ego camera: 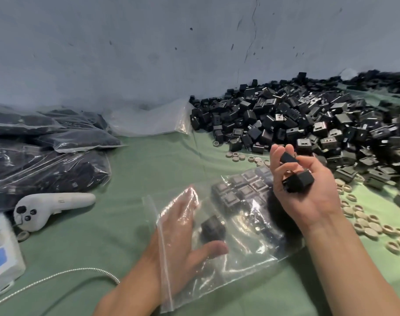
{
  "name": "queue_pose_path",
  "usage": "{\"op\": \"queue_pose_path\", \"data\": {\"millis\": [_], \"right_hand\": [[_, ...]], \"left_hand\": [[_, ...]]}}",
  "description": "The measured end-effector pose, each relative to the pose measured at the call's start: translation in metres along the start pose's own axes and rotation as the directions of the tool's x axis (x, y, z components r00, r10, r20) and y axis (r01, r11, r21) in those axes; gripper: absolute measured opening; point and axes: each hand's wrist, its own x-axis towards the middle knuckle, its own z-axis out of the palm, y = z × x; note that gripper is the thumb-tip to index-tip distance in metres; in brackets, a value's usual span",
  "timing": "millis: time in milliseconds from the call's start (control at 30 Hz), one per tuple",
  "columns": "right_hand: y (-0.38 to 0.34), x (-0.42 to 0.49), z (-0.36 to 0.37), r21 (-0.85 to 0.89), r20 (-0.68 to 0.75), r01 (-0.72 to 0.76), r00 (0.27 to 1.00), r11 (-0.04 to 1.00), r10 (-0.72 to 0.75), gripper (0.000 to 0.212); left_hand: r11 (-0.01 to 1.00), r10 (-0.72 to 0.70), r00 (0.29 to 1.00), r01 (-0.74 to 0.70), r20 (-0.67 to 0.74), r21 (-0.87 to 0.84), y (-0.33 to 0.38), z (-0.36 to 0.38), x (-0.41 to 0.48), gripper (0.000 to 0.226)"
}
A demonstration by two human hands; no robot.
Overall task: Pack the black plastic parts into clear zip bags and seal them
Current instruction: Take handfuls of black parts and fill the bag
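A clear zip bag (244, 254) lies on the green cloth in front of me, its mouth toward the left. My left hand (183, 226) is inside the mouth, fingers stretched flat under the plastic, thumb beside a loose black part (212, 228). Several black parts (242, 190) sit in rows at the bag's far end. My right hand (308, 190) hovers above the bag, palm up, fingers curled round black plastic parts (297, 181). A big heap of black plastic parts (319, 124) fills the cloth at the right, against the wall.
Filled clear bags (46, 151) of black parts are stacked at the left, with an empty clear bag (148, 119) behind them. A white hand controller (51, 207), a white device (3, 252) and a braided cable (57, 275) lie at lower left. Beige rings (365, 224) are scattered at right.
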Motion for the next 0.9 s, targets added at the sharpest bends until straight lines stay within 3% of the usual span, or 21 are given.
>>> {"op": "queue_pose_path", "data": {"millis": [67, 100, 200, 300, 467, 633, 900], "right_hand": [[0.000, 0.001, 0.001, 0.002, 0.001, -0.009, 1.000, 1.000, 0.009, 0.031], [0.000, 0.001, 0.002, 0.004, 0.003, -0.014, 1.000, 1.000, 0.014, 0.031], [-0.001, 0.003, 0.003, 0.002, 0.016, -0.017, 1.000, 1.000, 0.017, 0.031], [-0.001, 0.004, 0.004, 0.003, 0.015, -0.021, 1.000, 1.000, 0.021, 0.030], [0.000, 0.003, 0.001, 0.003, 0.007, -0.037, 0.999, 0.999, 0.037, 0.033], [-0.001, -0.001, 0.000, -0.017, 0.018, -0.080, 0.997, 0.997, 0.080, 0.031], [0.000, -0.001, -0.002, -0.153, 0.003, -0.180, 0.983, 0.972, 0.183, 0.031]], "left_hand": [[0.998, -0.028, 0.998, 0.025, -0.059, -0.051, -0.003, -0.004, -0.002, 0.122], [0.996, -0.043, 0.997, 0.038, -0.060, -0.081, -0.005, -0.006, -0.004, 0.116], [0.995, -0.029, 0.998, 0.023, -0.055, -0.100, -0.009, -0.012, -0.009, 0.063], [0.998, 0.057, 0.997, -0.057, -0.043, -0.014, -0.002, -0.013, -0.007, 0.036], [0.989, 0.136, 0.990, -0.135, -0.024, 0.056, 0.003, -0.009, 0.007, 0.024], [0.994, 0.103, 0.994, -0.104, 0.032, 0.034, 0.006, 0.001, 0.019, 0.033], [0.991, 0.111, 0.994, -0.110, -0.015, 0.081, 0.017, 0.006, 0.023, 0.014]]}}
